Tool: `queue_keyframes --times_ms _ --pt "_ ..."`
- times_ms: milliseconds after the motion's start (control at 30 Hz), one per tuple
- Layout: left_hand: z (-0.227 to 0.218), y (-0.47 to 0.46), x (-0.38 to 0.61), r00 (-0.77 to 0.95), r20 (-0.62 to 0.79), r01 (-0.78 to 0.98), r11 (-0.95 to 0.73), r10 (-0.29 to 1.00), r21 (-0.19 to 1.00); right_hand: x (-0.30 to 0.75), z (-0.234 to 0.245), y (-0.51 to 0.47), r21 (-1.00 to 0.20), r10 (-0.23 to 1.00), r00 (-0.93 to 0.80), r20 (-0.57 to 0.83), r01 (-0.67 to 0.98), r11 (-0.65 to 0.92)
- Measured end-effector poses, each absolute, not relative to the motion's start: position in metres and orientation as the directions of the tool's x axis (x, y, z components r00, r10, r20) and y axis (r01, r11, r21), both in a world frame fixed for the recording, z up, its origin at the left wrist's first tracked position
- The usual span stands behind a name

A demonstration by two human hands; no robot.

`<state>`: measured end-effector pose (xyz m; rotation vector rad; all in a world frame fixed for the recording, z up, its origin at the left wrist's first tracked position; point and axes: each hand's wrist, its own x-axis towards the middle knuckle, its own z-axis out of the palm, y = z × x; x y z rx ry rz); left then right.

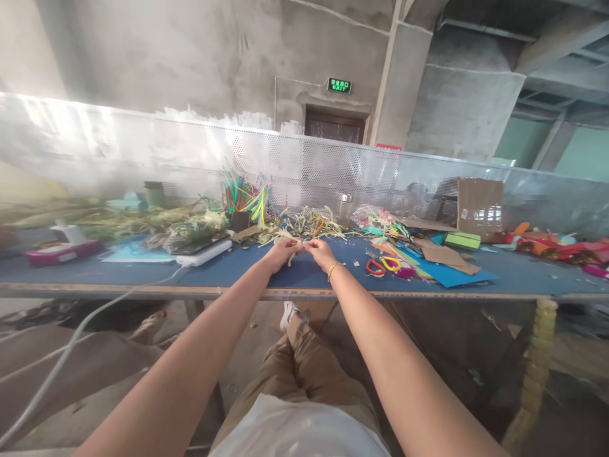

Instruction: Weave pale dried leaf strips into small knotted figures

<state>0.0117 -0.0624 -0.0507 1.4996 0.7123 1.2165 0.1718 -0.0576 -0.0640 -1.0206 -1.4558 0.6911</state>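
Note:
My left hand [280, 255] and my right hand [321, 254] meet above the blue tabletop, both with fingers pinched together. Between the fingertips is a thin pale strip [291, 258], its end hanging below my left fingers. It looks like dried plant fibre, but is too small to tell. The right fingertips touch the same small piece, mostly hidden by the fingers. Just behind the hands lies a heap of pale, curled scraps [309, 222], with an orange strip [318, 227] sticking up among them.
Scissors with red and yellow handles [383, 265] lie right of my hands, beside coloured sheets [451, 273]. Bundles of coloured stems [242, 197], a white power strip [203, 252] with its cable [90, 320], and a metal-lidded bottle [345, 208] stand around. A perforated metal screen [304, 158] closes the back.

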Motion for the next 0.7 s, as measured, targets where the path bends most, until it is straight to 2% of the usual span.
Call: queue_keyframes --times_ms 400,567,700 --pt "-0.049 -0.058 0.009 0.198 0.483 0.172 -0.515 0.853 0.840 0.170 -0.062 -0.059 -0.879 0.904 -0.010 0.428 0.230 0.419" --pt "-0.052 -0.052 0.011 0.128 0.483 0.138 -0.498 0.866 0.856 0.167 -0.062 -0.060 -0.884 0.906 -0.016 0.422 0.212 0.416" --pt "-0.050 -0.055 0.010 0.198 0.475 0.051 -0.493 0.857 0.869 0.167 -0.062 -0.063 -0.883 0.903 0.016 0.429 0.220 0.415"
